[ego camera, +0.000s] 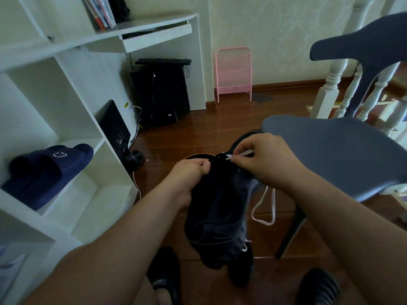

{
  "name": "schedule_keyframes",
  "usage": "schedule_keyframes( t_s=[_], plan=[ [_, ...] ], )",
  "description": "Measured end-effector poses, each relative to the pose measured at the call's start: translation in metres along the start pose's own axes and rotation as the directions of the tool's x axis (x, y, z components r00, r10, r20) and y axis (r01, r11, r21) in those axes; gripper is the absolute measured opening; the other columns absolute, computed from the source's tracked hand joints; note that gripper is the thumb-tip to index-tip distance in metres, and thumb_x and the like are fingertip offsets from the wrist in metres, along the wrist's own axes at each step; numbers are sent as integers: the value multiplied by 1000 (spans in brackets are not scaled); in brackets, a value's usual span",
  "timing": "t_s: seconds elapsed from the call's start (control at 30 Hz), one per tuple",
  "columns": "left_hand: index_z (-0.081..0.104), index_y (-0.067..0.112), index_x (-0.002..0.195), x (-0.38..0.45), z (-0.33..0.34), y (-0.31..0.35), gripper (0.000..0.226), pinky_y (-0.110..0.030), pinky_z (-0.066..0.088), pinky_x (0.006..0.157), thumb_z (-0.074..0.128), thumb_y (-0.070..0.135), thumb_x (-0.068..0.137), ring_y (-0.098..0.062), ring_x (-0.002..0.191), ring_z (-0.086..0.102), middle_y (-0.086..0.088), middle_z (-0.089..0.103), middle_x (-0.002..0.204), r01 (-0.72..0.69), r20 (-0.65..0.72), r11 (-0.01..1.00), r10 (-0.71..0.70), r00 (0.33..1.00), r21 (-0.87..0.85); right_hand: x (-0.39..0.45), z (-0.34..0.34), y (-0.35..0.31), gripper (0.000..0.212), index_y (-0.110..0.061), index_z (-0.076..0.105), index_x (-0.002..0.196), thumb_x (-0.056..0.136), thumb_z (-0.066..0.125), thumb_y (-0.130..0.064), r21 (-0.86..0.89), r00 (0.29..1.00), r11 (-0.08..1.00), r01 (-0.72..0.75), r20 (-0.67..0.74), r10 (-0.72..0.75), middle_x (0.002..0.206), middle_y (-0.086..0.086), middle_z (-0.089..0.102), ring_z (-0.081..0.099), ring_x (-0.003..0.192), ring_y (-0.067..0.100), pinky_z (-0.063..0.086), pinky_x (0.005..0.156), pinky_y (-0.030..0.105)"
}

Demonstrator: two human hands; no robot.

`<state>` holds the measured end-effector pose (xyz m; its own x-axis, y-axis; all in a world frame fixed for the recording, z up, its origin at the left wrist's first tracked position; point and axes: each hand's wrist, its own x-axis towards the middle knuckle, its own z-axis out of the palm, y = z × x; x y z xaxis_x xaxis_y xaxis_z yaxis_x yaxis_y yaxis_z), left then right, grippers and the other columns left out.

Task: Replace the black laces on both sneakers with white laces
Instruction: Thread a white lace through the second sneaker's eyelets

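Room: wooden floor (198,133), white shelf unit (66,106) at left, grey chair (330,155) at right. My right hand (264,159) pinches the white lace (263,208) tip at an eyelet; my left hand (189,172) grips the dark sneaker (218,216), held above the floor. Lace loop hangs beside the sneaker. Navy slippers (48,170) on the shelf.

White shelf (66,89) on the left with blue slippers (47,172) inside, books (101,12) up top, black computer (160,95) under a desk (154,25), pink rack (233,73) by the wall, grey chair (330,150) on the right, brown floor (209,126)
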<state>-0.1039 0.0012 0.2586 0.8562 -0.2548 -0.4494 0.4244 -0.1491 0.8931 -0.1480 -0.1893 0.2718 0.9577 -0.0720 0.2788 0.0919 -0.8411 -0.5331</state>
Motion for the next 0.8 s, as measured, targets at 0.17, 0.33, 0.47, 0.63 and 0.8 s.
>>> schedule_keyframes(
  t_s=[0.17,0.33,0.47,0.63,0.8],
  plan=[
    [74,16,95,-1,3,-1,28,-38,58,69,51,17,111,-29,79,71,-9,78,74,110,68,991,-105,992,-75,3,3,-3,12,-30,79,90,92,74,-40,-116,996,992,54,-66,-62,89,-14,62,59,89,11,49,78,29],
    [76,11,108,-1,6,-3,28,-44,60,79,49,17,111,-34,91,73,-15,79,95,59,70,996,-54,996,-72,2,11,-3,14,-36,79,92,92,72,-48,-175,993,983,60,-87,-76,90,-11,58,58,89,14,51,76,33],
    [76,11,116,2,10,-8,27,-51,61,92,50,14,111,-40,105,74,-20,78,111,-65,73,997,67,995,-29,0,11,0,14,-35,78,92,94,69,-47,-160,991,987,-4,-131,-17,91,-11,59,58,90,13,50,75,32],
    [75,13,116,4,15,-18,20,-42,62,78,56,14,108,-31,95,77,-13,80,103,-185,35,983,185,982,15,-4,12,0,15,-31,73,89,95,68,-44,-138,991,989,-45,-131,26,88,-14,56,57,87,11,45,70,29],
    [74,23,98,0,16,-27,13,-43,65,84,73,11,97,-17,93,76,2,78,97,-392,17,893,399,917,221,-6,15,-7,14,-34,72,96,97,64,-46,-189,995,982,-29,-100,10,96,-15,57,54,102,15,48,85,39]
  ],
)
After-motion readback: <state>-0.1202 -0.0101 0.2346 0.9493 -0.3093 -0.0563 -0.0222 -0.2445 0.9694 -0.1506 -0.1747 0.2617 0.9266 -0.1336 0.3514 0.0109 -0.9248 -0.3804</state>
